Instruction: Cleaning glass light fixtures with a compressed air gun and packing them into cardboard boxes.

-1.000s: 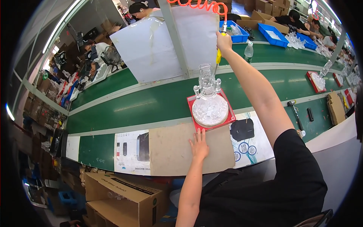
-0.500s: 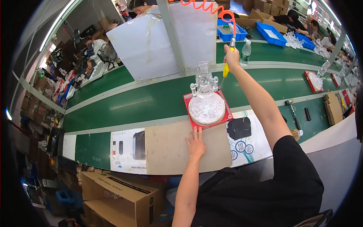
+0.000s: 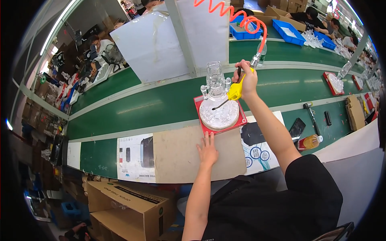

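Note:
My right hand (image 3: 250, 83) grips a yellow air blow gun (image 3: 236, 91), fed by a coiled orange hose (image 3: 260, 26). Its thin dark nozzle points down and left over a round white disc (image 3: 213, 121) with clear pieces on it. The disc sits in a red square tray (image 3: 243, 120). At the tray's far side stands a clear cylindrical glass-like piece (image 3: 215, 76), flanked by small clear knobs. My left hand (image 3: 208, 153) lies flat on a cardboard sheet (image 3: 177, 154), fingers spread, fingertips at the tray's near edge.
Right of my arm lie a dark phone (image 3: 297, 128), a bottle of orange drink (image 3: 310, 142) and a long-handled tool (image 3: 313, 118). Another red tray (image 3: 331, 85) stands on the green belt (image 3: 140, 103). Blue bins (image 3: 288, 33) and people are beyond. An open carton (image 3: 124, 209) is below left.
My right hand has come down and nearer with the air blow gun, swinging its nozzle from beside the clear cylinder to over the disc. The left hand has hardly moved.

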